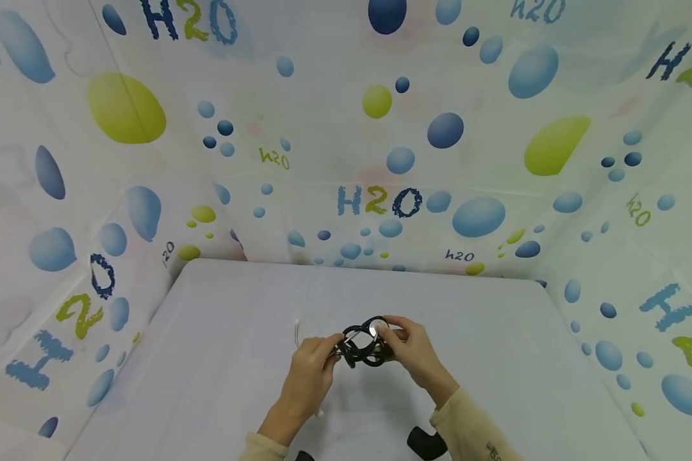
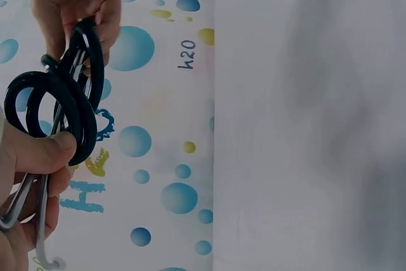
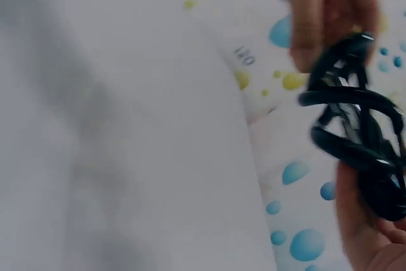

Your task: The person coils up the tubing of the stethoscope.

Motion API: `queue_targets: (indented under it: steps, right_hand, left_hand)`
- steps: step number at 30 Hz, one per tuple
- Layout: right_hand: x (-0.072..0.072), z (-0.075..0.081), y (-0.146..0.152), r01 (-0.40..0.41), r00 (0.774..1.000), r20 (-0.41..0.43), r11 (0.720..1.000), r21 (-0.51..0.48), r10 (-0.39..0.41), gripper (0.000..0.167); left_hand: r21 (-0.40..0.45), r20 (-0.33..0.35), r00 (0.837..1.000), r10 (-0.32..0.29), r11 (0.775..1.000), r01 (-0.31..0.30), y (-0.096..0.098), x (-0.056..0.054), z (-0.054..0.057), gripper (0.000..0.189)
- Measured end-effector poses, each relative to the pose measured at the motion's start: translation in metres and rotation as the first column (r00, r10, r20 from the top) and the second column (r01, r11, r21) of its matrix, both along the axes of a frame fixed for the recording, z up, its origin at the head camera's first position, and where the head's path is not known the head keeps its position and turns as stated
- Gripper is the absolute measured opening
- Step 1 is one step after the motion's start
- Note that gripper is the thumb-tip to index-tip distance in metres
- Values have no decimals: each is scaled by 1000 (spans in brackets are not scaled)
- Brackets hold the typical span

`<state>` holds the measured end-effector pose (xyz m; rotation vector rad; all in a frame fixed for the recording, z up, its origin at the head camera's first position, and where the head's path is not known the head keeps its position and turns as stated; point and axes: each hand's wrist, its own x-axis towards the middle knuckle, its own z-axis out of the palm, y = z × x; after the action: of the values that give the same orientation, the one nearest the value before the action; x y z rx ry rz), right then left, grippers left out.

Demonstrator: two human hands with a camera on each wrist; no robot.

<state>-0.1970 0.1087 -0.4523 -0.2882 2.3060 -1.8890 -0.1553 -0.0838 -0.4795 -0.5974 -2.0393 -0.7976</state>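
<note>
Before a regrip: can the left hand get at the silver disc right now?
Probably not freely: the right hand holds and partly covers the silver disc, and the left hand grips the metal tubes.

The stethoscope (image 1: 358, 352) has smooth, glossy, rubber-like tubing (image 2: 89, 125); its ear tubes (image 2: 42, 214), at the coil's six o'clock in the left wrist view, are shiny metal. The worktop (image 1: 207, 358) appears matt and smooth; the backdrop (image 1: 323, 128), at its twelve o'clock, resembles printed cloth.
</note>
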Motion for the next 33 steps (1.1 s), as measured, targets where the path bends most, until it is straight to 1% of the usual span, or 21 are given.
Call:
queue_targets:
  steps: [1, 2, 4, 6, 7, 9, 12, 14, 17, 22, 25, 27, 30, 33]
  right_hand:
    - [-1, 1, 3, -30, 995, 91, 998, -64, 35, 45]
    - [-2, 2, 5, -52, 984, 164, 990, -128, 73, 47]
    - [-3, 2, 10, -73, 957, 259, 973, -219, 130, 49]
    - [-3, 1, 13, -66, 935, 317, 958, -280, 157, 49]
    - [-3, 1, 14, -53, 927, 340, 951, -305, 161, 47]
    - [-2, -1, 14, -23, 916, 370, 941, -337, 155, 37]
    - [-1, -3, 13, 34, 904, 408, 933, -359, 125, 19]
    - [-1, -2, 12, 56, 901, 420, 931, -359, 108, 14]
    - [0, 0, 11, 77, 899, 429, 928, -364, 93, 15]
    - [0, 6, 12, 69, 903, 415, 917, -393, 110, 8]
    - [0, 6, 13, 55, 916, 387, 920, -388, 109, 6]
    - [1, 6, 14, 43, 930, 353, 928, -371, 99, 9]
    - [3, 6, 12, 59, 949, 311, 937, -343, 54, 14]
    - [5, 5, 7, 93, 957, 289, 941, -326, 6, 24]
  left_hand:
    - [-4, -8, 1000, -4, 1000, 4, 0, 0, 0, 45]
    - [-13, -16, 1000, -7, 1000, 7, 0, 0, 0, 43]
    - [-31, -32, 999, -14, 999, 13, 1, 0, 0, 41]
    - [-45, -42, 999, -18, 999, 16, 2, 0, -1, 41]
    - [-49, -45, 999, -20, 999, 17, 3, 0, -2, 42]
    - [-56, -46, 999, -19, 998, 16, 4, 1, -2, 42]
    - [-54, -38, 999, -20, 998, 18, 5, 1, -2, 42]
    - [-50, -39, 999, -23, 999, 21, 5, 0, -2, 39]
    - [-38, -53, 998, -27, 999, 25, 6, 0, -1, 35]
    - [-24, -94, 995, -36, 999, 34, 7, -1, -2, 31]
    - [-14, -93, 995, -44, 999, 43, 9, -1, -2, 29]
    - [-9, -88, 995, -46, 999, 45, 9, -1, -1, 29]
    - [-2, -79, 996, -45, 999, 45, 10, -1, 0, 32]
    - [6, -89, 995, -36, 999, 37, 10, 0, 0, 37]
